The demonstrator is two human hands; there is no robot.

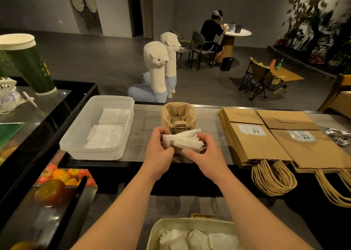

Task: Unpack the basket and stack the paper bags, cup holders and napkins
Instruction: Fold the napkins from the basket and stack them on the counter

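Left grip (161,147) and right grip (204,154) pinching napkin bundle (182,140) between them, bundle running left-right; white tray (98,154) lying off left, left grip sitting nearer.

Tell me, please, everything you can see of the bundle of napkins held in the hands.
The bundle of napkins is a loose sheaf of white paper sheets, their edges fanned unevenly toward the right. The left hand and right hand grip it from either side, over the grey counter, in front of the stacked cup holders.
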